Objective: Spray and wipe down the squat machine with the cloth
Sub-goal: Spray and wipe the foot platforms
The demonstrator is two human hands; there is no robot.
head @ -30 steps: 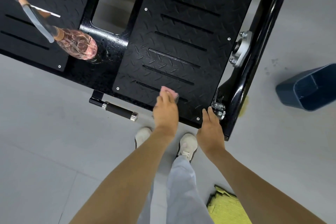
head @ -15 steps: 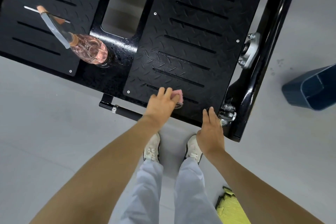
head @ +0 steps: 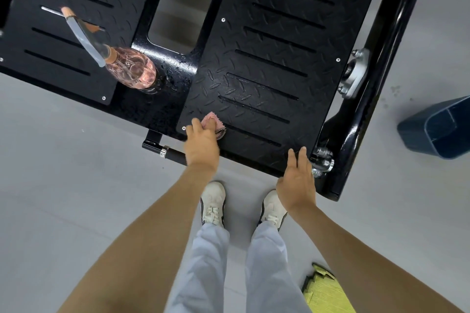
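As the view looks straight down from head height, a pale grey floor (head: 63,185) is seen filling the lower half. Across the top, the black squat machine (head: 162,109) is laid out, with two slotted tread-pattern footplates: a left footplate (head: 63,40) and a larger-looking right footplate (head: 267,63). A glossy black frame tube (head: 389,33) is set along the right plate's outer side. Two bare forearms are stretched forward above light grey trousers (head: 203,262) and white shoes (head: 213,201). A dark blue bin (head: 437,127) is cut off at the right edge, well apart from the machine. A clear spray bottle (head: 132,71) of pink liquid is stood on the frame between the plates, where droplets are scattered. A yellow foam mat (head: 325,290) is partly shown at the bottom. The left hand (head: 202,146) is curled around a pink cloth (head: 210,119), which is pressed onto the near left corner of the right footplate. The right hand (head: 296,183) is rested on that plate's near edge with fingers (head: 302,157) straight, and nothing is held in it. A black handle (head: 173,154) is just beside the left hand.
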